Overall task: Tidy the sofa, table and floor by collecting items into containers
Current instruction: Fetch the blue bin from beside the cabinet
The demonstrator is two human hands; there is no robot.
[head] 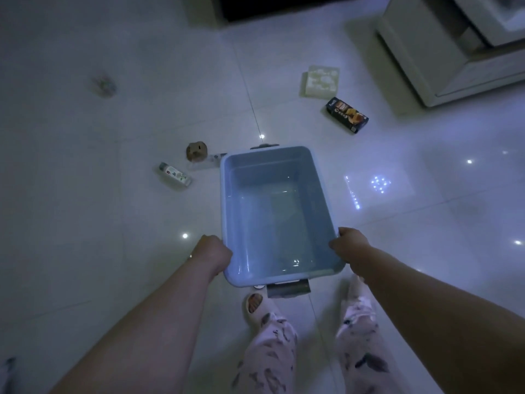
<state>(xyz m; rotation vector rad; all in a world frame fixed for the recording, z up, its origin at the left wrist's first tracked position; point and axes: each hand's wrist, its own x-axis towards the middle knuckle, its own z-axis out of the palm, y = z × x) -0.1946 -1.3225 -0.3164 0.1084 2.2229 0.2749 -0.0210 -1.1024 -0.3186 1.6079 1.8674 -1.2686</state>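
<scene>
An empty light-blue plastic bin [227, 211] with grey clip handles hangs over the tiled floor in front of me. My left hand [213, 253] grips its near left rim and my right hand [350, 243] grips its near right rim. On the floor to the bin's left lie a small white bottle [175, 174], a brown plush toy [196, 151] and a clear wrapper [211, 160]. Farther off to the right lie a dark snack box [347, 115] and a pale tissue pack [321, 81].
A pale sofa or cabinet base [426, 49] fills the top right corner. A dark opening [278, 7] runs along the top edge. A small grey tuft [104, 86] lies on the floor far left. My slippered feet [253, 304] stand just below the bin.
</scene>
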